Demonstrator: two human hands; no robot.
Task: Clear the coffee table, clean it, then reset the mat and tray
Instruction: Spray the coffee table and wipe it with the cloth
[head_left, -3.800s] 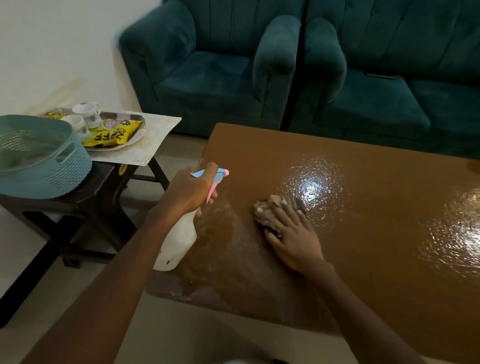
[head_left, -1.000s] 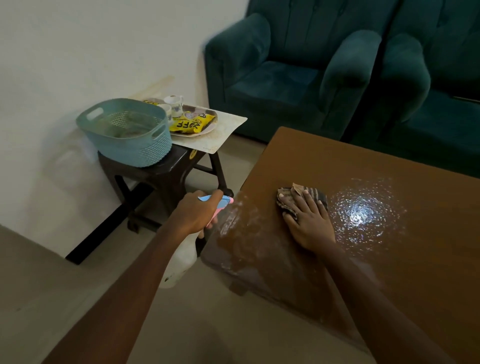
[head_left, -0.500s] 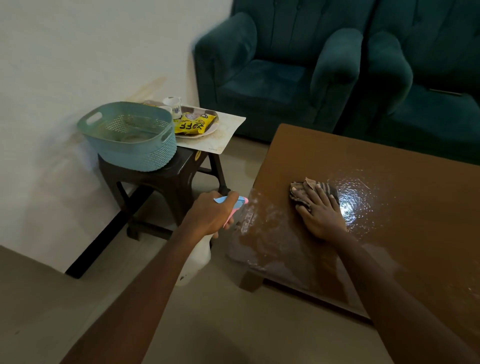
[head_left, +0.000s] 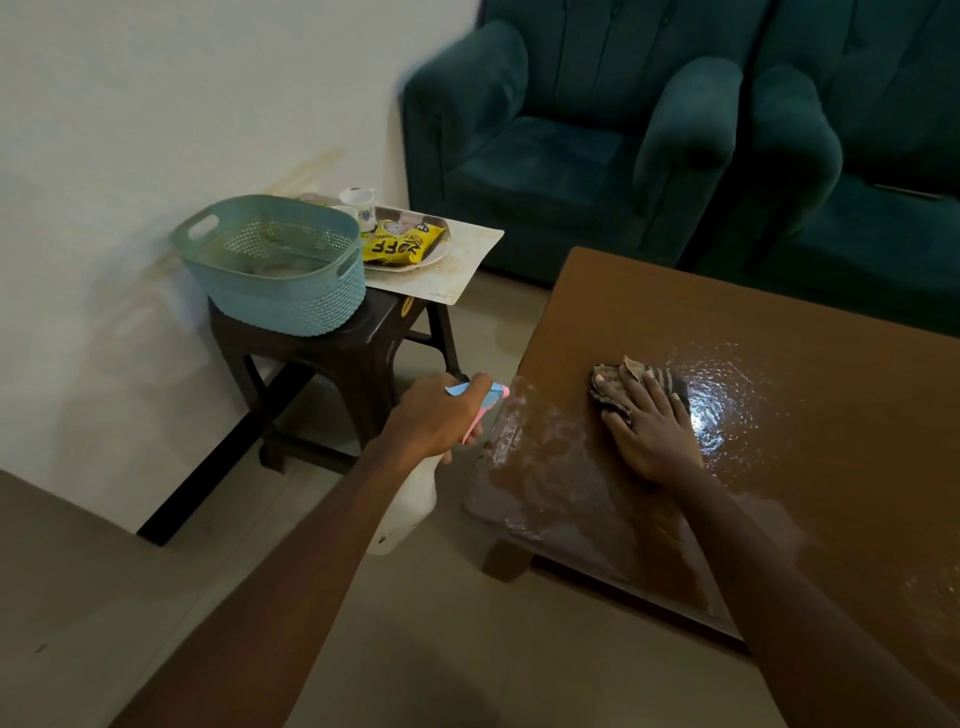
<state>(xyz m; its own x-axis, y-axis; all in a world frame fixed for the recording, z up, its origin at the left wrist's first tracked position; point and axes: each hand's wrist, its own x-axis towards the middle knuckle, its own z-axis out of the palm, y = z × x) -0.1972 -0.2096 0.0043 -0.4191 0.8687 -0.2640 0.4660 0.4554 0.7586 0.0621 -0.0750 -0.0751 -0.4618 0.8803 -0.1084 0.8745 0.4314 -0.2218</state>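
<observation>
On the glossy wet coffee table (head_left: 675, 322), right hand (head_left: 652, 434) flattens a crumpled cloth (head_left: 636, 382).

basket (head_left: 275, 265) on stool (head_left: 332, 358) | tray (head_left: 431, 257) behind | coffee table (head_left: 779, 415) right

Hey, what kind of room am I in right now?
Most likely a home living room: teal upholstered armchairs stand beside a low wooden coffee table, and a small stool holds a tray with cups and a snack packet.
</observation>
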